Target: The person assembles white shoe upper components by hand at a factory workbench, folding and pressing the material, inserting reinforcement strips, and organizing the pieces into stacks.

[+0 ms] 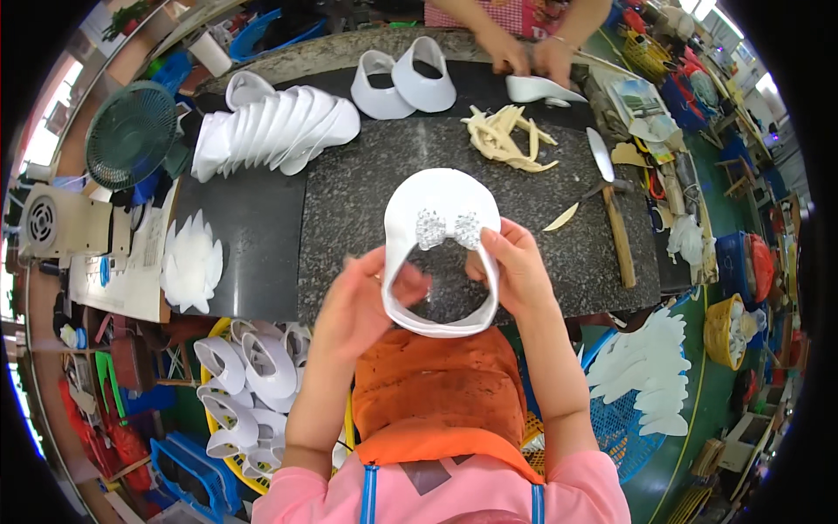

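Observation:
A white shoe upper with a sparkling silver bow hangs over the dark stone worktop, its ring-shaped opening toward me. My right hand pinches its right edge, thumb on the outside beside the bow, other fingers partly hidden behind. At the left edge, my left hand is blurred; its fingers look apart and reach behind the rim, showing through the opening, without a visible grip. Beyond the upper lies a heap of cream-coloured strips, with a single loose strip to the right.
A hammer and a knife lie at the right. Stacked white uppers stand back left, near a green fan. Across the table a co-worker's hands handle a white piece. A yellow basket of uppers sits lower left.

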Tool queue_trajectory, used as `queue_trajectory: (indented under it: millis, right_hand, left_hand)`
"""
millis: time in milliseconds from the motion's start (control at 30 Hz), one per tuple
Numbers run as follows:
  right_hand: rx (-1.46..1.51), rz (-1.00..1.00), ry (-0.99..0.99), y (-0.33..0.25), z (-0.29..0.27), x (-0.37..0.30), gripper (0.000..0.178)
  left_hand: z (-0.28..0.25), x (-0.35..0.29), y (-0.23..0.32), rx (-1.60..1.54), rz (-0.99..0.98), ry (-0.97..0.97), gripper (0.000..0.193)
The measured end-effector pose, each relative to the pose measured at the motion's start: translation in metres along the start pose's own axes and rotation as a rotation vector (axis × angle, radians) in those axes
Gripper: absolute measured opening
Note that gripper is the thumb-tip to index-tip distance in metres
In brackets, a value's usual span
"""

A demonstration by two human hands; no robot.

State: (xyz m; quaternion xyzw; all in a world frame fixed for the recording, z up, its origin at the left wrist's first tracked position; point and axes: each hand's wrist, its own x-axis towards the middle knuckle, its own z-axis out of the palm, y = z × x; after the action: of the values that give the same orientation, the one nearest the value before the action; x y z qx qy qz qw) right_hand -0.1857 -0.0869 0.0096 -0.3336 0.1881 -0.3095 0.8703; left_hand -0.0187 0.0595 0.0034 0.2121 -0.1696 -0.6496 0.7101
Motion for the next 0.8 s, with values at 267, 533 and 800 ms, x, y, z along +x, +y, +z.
queue_trajectory:
  millis: [267,533,800]
  right_hand:
    - [-0.851,-0.156,0.197,-0.012,0.001,0.003,0.022]
    - [-1.559,-0.737,-0.170,-0.015,0.054,-0.033,0.015]
    - [-1.477,-0.840,-0.187,0.007,0.053,-0.031,0.019]
  left_hand:
    - [0.028,0.001,-0.006,-0.083,-0.056,-0.133,0.032]
    - [0.022,-0.001,-0.018,0.087,0.119,0.168,0.028]
    - [0.022,0.000,-0.021,0.093,0.199,0.276,0.025]
